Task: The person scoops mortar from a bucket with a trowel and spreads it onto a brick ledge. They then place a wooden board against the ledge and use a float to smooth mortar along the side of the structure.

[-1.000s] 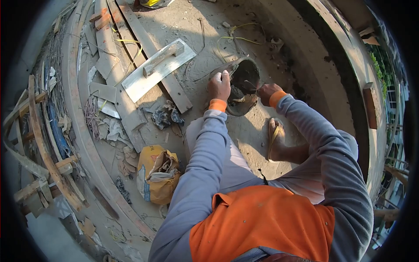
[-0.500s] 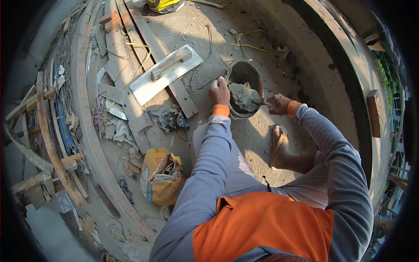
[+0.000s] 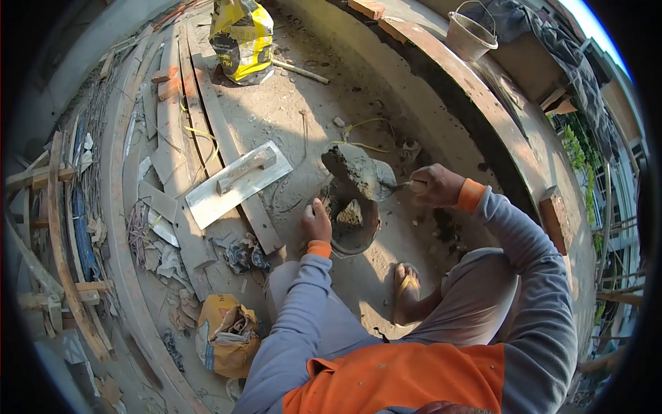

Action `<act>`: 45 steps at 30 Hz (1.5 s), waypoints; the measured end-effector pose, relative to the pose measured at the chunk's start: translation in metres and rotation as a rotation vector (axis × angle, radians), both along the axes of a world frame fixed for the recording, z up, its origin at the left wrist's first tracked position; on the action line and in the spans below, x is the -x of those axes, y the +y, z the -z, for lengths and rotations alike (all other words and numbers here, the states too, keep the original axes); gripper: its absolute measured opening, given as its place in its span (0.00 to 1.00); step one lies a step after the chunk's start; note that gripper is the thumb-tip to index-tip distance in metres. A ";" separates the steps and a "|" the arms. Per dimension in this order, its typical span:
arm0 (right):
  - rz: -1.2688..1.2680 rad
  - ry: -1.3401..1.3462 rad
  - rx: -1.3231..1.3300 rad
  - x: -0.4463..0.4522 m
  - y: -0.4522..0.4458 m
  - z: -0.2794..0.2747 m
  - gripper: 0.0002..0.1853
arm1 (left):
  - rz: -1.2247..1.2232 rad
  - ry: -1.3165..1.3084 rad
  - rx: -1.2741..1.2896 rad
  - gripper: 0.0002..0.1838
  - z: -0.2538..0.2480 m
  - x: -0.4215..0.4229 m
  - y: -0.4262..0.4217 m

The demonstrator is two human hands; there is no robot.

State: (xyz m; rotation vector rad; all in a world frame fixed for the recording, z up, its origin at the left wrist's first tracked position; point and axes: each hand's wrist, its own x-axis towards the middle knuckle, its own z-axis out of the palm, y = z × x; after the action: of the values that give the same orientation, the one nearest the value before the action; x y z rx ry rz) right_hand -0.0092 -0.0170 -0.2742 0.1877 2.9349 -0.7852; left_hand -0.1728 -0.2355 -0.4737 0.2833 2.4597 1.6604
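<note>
My right hand is closed round the handle of a trowel, whose blade carries a heap of wet grey mortar above the bucket. Below it, the round bucket stands on the ground with more mortar inside. My left hand grips the bucket's left rim, fingers closed. A large metal float with a wooden handle lies on planks to the left of the bucket.
Wooden planks and scrap lie left. An open yellow paper bag sits near my left leg, and a yellow-black sack stands ahead. A low wall curves along the right, with a pale bucket beyond.
The trowel has come up out of the bucket with mortar on its blade, in my right hand. My left hand stays at the rim. The view has tilted up, showing more ahead.
</note>
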 end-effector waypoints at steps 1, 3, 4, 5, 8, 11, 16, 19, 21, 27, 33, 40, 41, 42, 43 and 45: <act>-0.011 0.007 -0.004 0.008 0.010 -0.002 0.19 | -0.011 0.007 -0.004 0.26 0.001 -0.002 0.002; -0.233 0.173 -0.036 0.032 0.033 -0.012 0.17 | -0.015 0.076 -0.004 0.25 0.004 -0.007 0.010; -0.313 0.229 -0.047 0.046 0.039 -0.024 0.16 | -0.030 0.078 -0.005 0.25 0.002 -0.009 0.014; -0.026 0.066 0.163 0.058 0.046 -0.040 0.15 | -0.014 0.059 0.024 0.25 0.001 -0.011 0.017; 0.302 0.022 0.251 0.097 0.097 -0.052 0.11 | -0.011 0.062 0.052 0.24 -0.005 -0.016 0.020; 0.584 0.077 0.255 0.139 0.222 -0.004 0.15 | -0.025 0.051 0.037 0.23 -0.007 -0.016 0.019; 0.747 0.136 0.106 0.158 0.272 0.028 0.16 | -0.052 0.111 0.064 0.22 -0.004 -0.015 0.016; 0.832 0.206 0.065 0.150 0.270 0.035 0.15 | -0.036 0.079 0.069 0.22 -0.005 -0.013 0.014; 0.825 0.220 0.040 0.147 0.270 0.035 0.15 | -0.063 0.076 0.087 0.23 -0.006 -0.007 0.009; 0.900 0.348 -0.003 0.136 0.255 0.049 0.15 | -0.080 0.089 0.125 0.22 -0.001 0.008 -0.005; 0.958 0.316 -0.004 0.125 0.227 0.034 0.16 | -0.025 0.078 0.111 0.22 -0.004 -0.002 0.002; 0.828 0.181 -0.502 0.097 0.214 0.014 0.15 | -0.049 0.111 0.047 0.22 -0.002 -0.005 0.005; 0.716 0.194 -0.536 0.095 0.213 0.008 0.15 | -0.046 0.096 0.052 0.22 -0.002 -0.007 0.006; 0.604 0.205 -0.567 0.093 0.211 0.003 0.15 | -0.043 0.080 0.058 0.22 -0.003 -0.008 0.008; 0.480 0.334 -0.616 0.094 0.197 -0.008 0.14 | -0.042 0.080 0.054 0.22 -0.003 -0.007 0.009; 0.418 0.264 -0.301 0.101 0.163 -0.049 0.14 | -0.015 0.055 0.095 0.22 -0.001 -0.008 0.008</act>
State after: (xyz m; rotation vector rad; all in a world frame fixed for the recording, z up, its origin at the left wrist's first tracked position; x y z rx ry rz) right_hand -0.1104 0.1457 -0.2257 0.8005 3.3022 -0.4217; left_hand -0.1649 -0.2271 -0.4731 0.3030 2.5778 1.5552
